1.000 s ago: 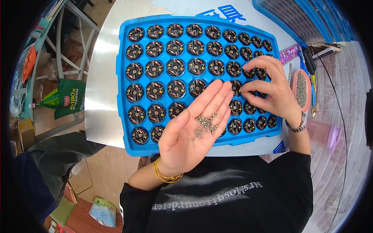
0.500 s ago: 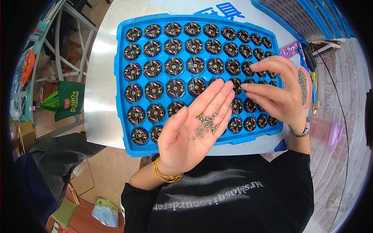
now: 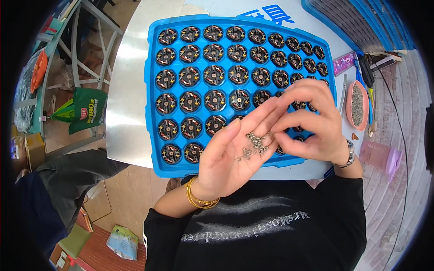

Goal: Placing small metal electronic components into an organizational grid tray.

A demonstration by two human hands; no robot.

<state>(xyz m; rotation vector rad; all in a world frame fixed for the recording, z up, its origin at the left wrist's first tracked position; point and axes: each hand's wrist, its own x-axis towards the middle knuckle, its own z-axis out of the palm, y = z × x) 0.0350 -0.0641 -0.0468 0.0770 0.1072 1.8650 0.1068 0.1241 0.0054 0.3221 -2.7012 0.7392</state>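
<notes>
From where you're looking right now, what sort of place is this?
Probably a small workshop or assembly room: a blue tray holds rows of matching round black parts, small metal pieces lie in the open left hand, and a pink dish holds small grey bits.

At centre, two hands (image 3: 225, 163), one tray (image 3: 152, 126) and nine round parts (image 3: 236, 33) in its top row are seen; at right, one bowl (image 3: 349, 113).
</notes>
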